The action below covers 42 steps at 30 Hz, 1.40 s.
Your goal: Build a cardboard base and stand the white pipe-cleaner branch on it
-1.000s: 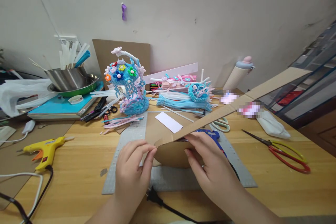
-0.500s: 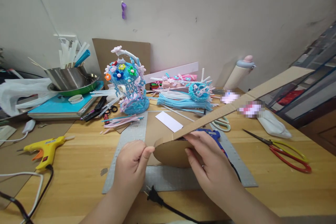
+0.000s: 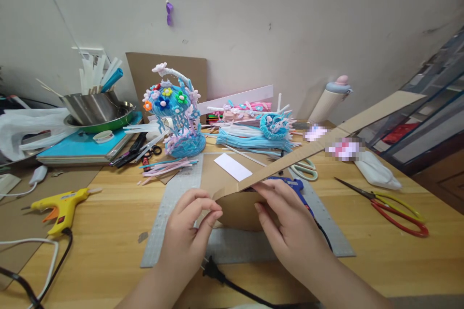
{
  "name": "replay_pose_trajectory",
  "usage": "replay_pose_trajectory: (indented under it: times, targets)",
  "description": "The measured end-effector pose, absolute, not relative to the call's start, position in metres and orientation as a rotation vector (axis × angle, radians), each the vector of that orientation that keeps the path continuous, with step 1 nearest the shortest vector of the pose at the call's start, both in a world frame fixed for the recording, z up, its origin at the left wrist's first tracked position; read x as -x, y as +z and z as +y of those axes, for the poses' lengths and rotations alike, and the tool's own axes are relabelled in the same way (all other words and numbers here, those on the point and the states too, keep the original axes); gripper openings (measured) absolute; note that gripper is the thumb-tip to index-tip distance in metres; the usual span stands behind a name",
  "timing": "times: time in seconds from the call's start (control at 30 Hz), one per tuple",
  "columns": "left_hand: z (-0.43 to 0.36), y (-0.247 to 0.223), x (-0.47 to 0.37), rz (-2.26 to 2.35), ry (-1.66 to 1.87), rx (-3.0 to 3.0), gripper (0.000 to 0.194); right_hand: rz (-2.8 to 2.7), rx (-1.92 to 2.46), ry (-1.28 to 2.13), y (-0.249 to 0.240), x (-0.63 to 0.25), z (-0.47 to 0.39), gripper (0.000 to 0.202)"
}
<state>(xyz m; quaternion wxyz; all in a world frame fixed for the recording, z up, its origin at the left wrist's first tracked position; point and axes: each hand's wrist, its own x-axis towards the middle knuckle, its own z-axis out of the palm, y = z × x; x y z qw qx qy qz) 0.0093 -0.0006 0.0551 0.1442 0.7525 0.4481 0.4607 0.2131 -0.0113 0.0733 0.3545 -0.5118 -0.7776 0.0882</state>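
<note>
My right hand (image 3: 290, 212) grips a rounded cardboard piece (image 3: 241, 212) and the long cardboard strip (image 3: 297, 154) that runs along its upper edge. The strip's free end slants up to the right. At the left end of the rounded piece, my left hand (image 3: 194, 219) pinches the edge where strip and disc meet, thumb and forefinger close together. Beneath both hands lies a grey cutting mat (image 3: 166, 217) with a flat cardboard sheet on it. A blue glue gun (image 3: 292, 183) is partly hidden behind my right hand.
A yellow glue gun (image 3: 61, 205) lies at left, red-and-yellow scissors (image 3: 391, 210) at right. A black plug (image 3: 213, 270) is near the front edge. Behind stand a flower-covered pipe-cleaner lamp shape (image 3: 174, 106), blue pipe cleaners (image 3: 250, 140) and a bottle (image 3: 329, 101).
My left hand has shifted slightly right and its forefinger has come out over the thumb onto the cardboard edge. My right hand has stayed nearly in place.
</note>
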Motion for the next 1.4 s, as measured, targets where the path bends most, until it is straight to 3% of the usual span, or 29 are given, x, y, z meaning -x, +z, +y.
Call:
replay_pose_trajectory:
  times: [0.37, 0.93, 1.1, 1.27, 1.4]
  targets:
    - [-0.010, 0.043, -0.006, 1.022, 1.430, -2.018, 0.024, -2.013, 1.329, 0.212, 0.073, -0.214, -0.011, 0.040]
    - [-0.002, 0.049, -0.001, 1.310, 1.512, -2.069, 0.015, -2.024, 1.321, 0.212, 0.072, -0.214, -0.012, 0.040]
    - [0.005, 0.060, -0.007, 1.315, 1.328, -2.226, 0.030, -2.027, 1.319, 0.207, 0.072, -0.213, -0.011, 0.041]
    - [0.009, 0.060, -0.009, 1.355, 1.355, -2.253, 0.009, -2.024, 1.324, 0.224, 0.072, -0.213, -0.011, 0.042]
    - [0.010, 0.055, -0.006, 1.370, 1.424, -2.367, 0.008, -2.018, 1.322, 0.209, 0.072, -0.213, -0.011, 0.042]
